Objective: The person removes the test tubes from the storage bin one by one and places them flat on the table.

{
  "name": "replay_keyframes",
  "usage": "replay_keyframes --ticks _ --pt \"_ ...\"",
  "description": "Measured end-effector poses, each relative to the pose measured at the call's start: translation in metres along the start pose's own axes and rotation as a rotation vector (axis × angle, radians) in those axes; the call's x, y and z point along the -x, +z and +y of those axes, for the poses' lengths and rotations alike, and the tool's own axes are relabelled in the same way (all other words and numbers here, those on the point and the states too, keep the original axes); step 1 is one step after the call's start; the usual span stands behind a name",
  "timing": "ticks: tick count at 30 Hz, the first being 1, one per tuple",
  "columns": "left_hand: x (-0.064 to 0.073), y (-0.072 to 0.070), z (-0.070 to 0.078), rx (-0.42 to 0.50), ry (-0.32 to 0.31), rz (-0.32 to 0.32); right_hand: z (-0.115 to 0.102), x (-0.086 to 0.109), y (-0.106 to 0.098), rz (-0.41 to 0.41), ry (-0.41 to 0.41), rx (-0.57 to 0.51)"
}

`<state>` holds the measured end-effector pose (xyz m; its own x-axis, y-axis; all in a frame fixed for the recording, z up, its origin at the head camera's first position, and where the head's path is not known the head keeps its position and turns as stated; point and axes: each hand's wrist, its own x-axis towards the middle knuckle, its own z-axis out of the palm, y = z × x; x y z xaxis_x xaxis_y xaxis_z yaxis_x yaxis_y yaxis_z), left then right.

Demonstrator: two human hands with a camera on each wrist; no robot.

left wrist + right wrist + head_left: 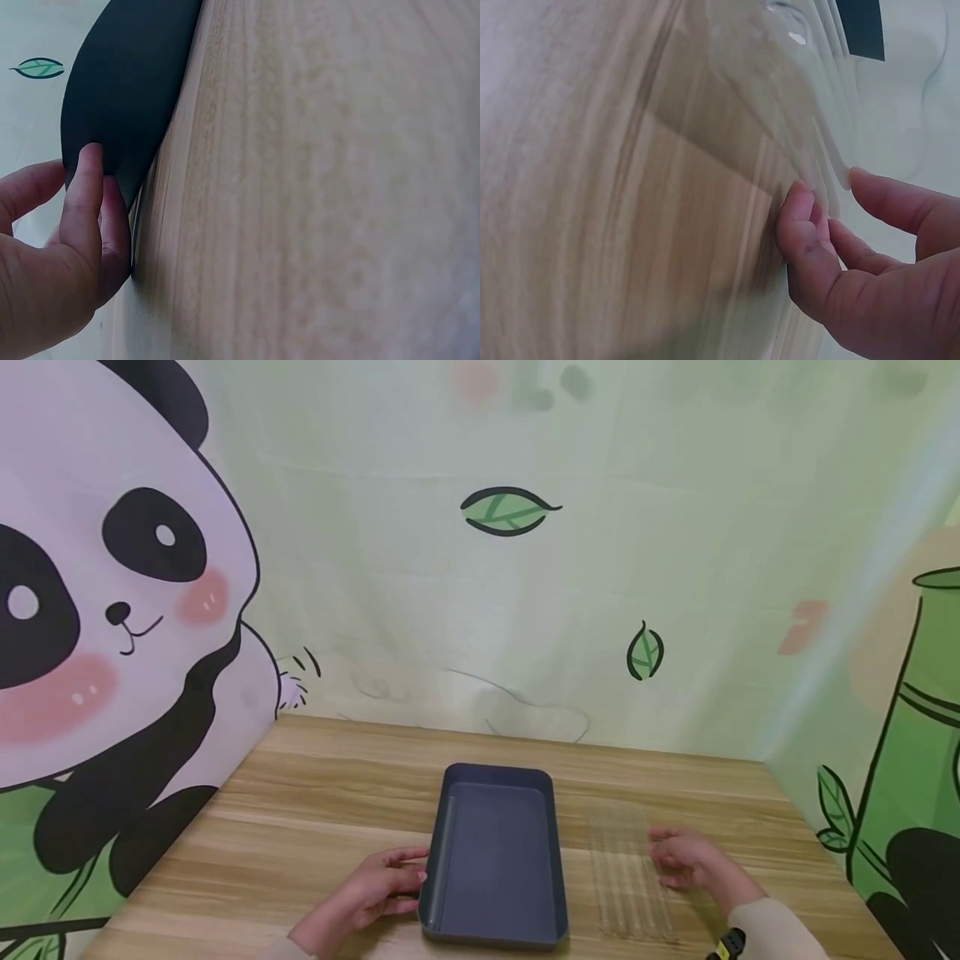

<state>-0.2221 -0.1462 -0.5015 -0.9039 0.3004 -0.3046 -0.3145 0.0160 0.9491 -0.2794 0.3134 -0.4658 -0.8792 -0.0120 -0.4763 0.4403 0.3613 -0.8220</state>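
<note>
A dark blue-grey rectangular tray [498,860] with low walls lies on the table, its inside bare. At its left wall is my left hand [375,889]. The left wrist view shows the fingertips [90,154] resting on the outside of that wall. To the right of the tray lies a clear plastic piece [622,877] with long parallel ridges. My right hand [690,852] has its fingers at the right edge of this piece. Up close, the thumb and fingertips [799,195] touch along the clear edge.
The wood-grain table [330,777] ends against a pale green printed cloth [375,568] at the back. A large printed panda [150,635] covers the left side. A black band with a yellow patch [727,945] sits at the right wrist, by a light sleeve [772,927].
</note>
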Motion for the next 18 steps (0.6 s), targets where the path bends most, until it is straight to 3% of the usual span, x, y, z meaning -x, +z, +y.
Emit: replay_keyframes --ticks 18 --pt "0.000 0.000 0.001 0.000 0.000 -0.004 -0.004 -0.004 0.016 0.014 -0.072 0.018"
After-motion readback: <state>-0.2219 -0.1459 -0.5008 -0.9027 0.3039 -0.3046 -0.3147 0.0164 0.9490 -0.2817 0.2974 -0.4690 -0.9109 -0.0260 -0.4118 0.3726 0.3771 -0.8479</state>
